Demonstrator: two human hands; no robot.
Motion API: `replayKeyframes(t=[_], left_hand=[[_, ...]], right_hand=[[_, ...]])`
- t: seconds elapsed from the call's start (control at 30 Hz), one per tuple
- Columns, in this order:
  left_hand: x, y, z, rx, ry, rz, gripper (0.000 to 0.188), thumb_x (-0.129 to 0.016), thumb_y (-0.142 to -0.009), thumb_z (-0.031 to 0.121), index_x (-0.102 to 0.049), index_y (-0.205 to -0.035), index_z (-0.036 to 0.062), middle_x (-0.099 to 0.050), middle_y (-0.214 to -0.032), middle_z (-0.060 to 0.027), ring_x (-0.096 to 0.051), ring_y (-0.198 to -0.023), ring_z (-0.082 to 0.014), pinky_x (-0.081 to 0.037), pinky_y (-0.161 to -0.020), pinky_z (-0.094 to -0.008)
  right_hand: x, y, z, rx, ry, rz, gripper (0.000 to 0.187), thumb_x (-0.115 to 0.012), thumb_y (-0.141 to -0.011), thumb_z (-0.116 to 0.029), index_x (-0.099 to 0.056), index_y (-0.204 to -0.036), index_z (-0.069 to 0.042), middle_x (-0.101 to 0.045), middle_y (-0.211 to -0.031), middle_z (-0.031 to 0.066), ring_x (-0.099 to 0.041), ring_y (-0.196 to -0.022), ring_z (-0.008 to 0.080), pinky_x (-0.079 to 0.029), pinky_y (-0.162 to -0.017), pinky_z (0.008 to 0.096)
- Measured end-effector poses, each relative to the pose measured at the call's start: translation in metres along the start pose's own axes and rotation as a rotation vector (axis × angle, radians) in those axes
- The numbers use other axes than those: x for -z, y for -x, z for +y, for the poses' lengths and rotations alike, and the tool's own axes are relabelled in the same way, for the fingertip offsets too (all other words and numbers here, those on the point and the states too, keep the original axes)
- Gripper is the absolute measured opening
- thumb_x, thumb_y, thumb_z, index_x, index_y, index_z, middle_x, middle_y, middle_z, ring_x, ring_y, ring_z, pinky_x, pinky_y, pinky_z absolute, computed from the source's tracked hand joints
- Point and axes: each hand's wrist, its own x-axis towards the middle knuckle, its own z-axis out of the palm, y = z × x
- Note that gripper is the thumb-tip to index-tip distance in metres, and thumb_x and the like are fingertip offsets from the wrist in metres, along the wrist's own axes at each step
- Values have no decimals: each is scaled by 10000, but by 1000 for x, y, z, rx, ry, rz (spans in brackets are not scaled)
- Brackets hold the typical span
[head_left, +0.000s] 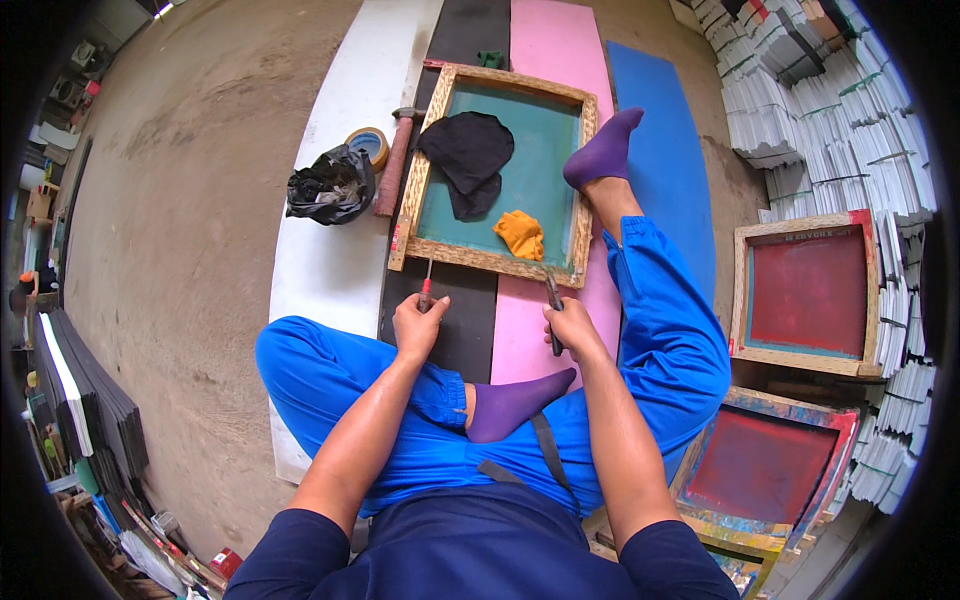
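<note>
In front of me lies a wooden screen-printing frame (520,263) with green mesh. My left hand (418,327) is closed round a red-handled screwdriver (426,288), its shaft pointing at the frame's near edge by the left corner. Closed in my right hand (575,328) is a dark tool that looks like pliers (553,291); its head is at the near edge towards the right corner, though I cannot tell if it grips the wood. A black cloth (468,150) and a crumpled orange cloth (519,235) rest on the mesh. My raised foot (604,152) is against the frame's right side.
Left of the frame lie a hammer (394,165), a tape roll (370,146) and a black plastic bag (332,187). White, black, pink and blue sheets (665,150) cover the floor under me. Two red-meshed frames (808,295) and stacked white bundles (845,150) stand right.
</note>
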Motion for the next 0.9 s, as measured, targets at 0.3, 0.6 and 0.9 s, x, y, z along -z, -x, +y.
replayKeyframes(t=[0.3, 0.6, 0.9], left_hand=[[-10, 1, 6, -62, 5, -61, 332, -795, -809, 320, -692, -784, 5, -640, -636, -96, -607, -600, -188, -473, -600, -374], [-10, -1, 8, -66, 37, -65, 335, -790, -813, 318, -682, -778, 3, -621, -617, -91, -585, -583, -172, -459, -584, -367], [-13, -1, 14, -31, 41, -115, 334, -786, -825, 313, -680, -782, -1, -611, -609, -70, -557, -574, -144, -441, -564, -353]], right_hand=[[-2, -16, -9, 4, 71, 35, 292, -598, -954, -218, -567, -854, 54, -607, -664, 123, -630, -528, 243, -481, -474, 423], [5, -7, -28, -86, 107, -1, 308, -568, -976, -250, -581, -887, 45, -612, -675, 136, -621, -522, 229, -477, -451, 421], [-18, -17, -3, 15, 318, 262, 362, -578, -934, -321, -672, -973, 27, -691, -944, 309, -651, -991, 496, -500, -881, 559]])
